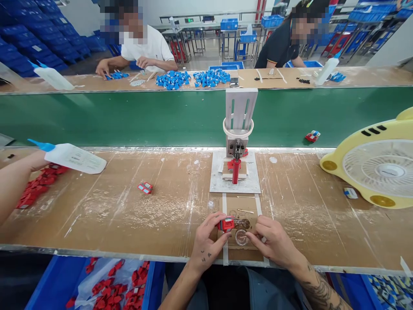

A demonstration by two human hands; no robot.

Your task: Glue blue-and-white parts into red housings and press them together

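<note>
Left hand [206,241]: fingers closed on a red part [226,224], held just above the desk [129,211] at its near edge.
Right hand [272,241]: fingertips pinched together beside a clear ring [241,237]; it seems to be touching it, but the view is too small to be sure.
Part: between both hands, touching the left fingertips, just left of a small metal piece [242,223].
Doing it well: keep the part level and steady, and bring the right fingertips in slowly.
Press [238,142]: upright, farther back, well apart from the hands.
</note>
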